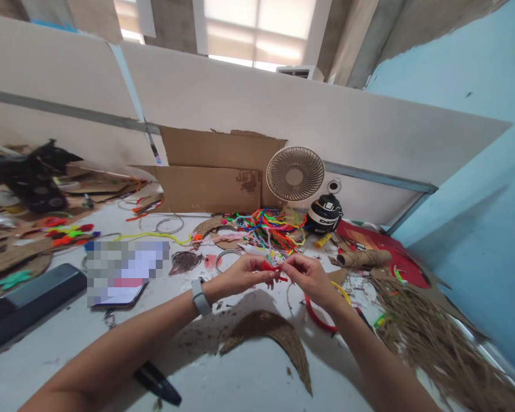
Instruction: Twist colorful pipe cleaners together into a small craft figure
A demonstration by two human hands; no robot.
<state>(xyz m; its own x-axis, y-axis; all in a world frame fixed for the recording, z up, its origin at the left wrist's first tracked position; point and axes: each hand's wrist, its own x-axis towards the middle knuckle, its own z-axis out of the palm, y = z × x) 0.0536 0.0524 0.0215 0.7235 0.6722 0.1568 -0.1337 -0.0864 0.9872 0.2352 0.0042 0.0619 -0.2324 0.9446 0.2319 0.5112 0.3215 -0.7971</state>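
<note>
Between my two hands is a small red pipe cleaner piece (pixel 269 266), bent, with a short end poking out below. My left hand (pixel 245 273) pinches it from the left, the thumb and fingers closed. From the other side, my right hand (pixel 309 279) closes its thumb and fingertips on the same piece; the exact contact is partly hidden. Just beyond the hands lies a tangled pile of coloured pipe cleaners (pixel 274 226). A brown twine-covered crescent (pixel 266 325) rests on the white table (pixel 223 377) below them. Near my right forearm sits a red ring (pixel 316 317).
A fan (pixel 295 174) and a black jug (pixel 325 215) stand at the back by cardboard (pixel 210 189). Loose jute strands (pixel 438 337) cover the right side. To the left lie a phone (pixel 126 289), a dark long case (pixel 34 303) and pipe cleaner flowers (pixel 71 233).
</note>
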